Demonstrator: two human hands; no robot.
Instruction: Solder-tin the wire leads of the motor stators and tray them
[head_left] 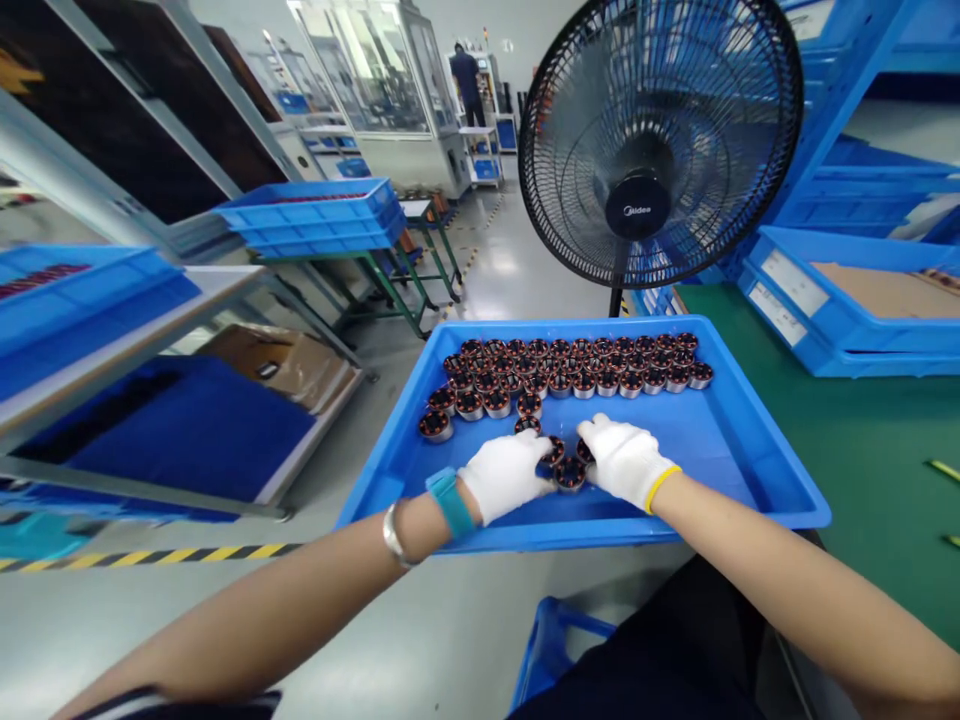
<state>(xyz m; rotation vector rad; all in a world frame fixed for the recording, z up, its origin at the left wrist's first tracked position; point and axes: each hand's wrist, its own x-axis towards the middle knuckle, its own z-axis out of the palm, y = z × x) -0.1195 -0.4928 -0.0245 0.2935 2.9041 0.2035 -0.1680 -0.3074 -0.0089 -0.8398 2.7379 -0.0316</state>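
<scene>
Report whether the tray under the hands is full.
The tray is partly filled: copper-wound parts crowd its far side; bare bottom shows nearer.

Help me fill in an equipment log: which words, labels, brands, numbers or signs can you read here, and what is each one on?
"Midea": on the hub of the black fan.
Two white labels on the stacked blue bins at right: too blurred to read.
White label at the top right, by the blue shelving: too blurred to read.
I can make out no other text or numbers.
</scene>
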